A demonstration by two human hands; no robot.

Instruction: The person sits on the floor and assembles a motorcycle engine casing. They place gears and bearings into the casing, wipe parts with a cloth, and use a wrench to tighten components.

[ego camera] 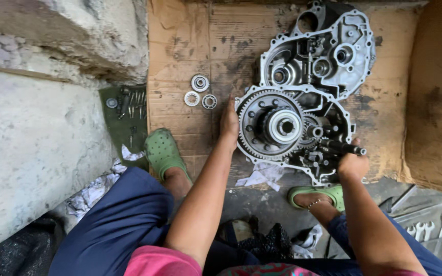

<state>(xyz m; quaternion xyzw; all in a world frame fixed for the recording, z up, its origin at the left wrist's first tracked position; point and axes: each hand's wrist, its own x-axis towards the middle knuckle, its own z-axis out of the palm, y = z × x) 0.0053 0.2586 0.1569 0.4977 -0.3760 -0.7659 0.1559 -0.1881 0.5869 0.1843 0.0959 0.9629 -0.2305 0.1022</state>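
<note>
Your left hand point(229, 120) lies flat against the toothed rim of the large grey metal ring gear point(270, 124), which sits level in the lower aluminium gearbox case half point(333, 115) just right of your fingers. Your right hand point(353, 162) wraps the dark oily steel shaft point(345, 147); it lies nearly horizontal, its end jutting right past your fingertips.

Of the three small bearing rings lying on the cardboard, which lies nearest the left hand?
The right-hand ring of the lower pair, closest to the left hand.
</note>
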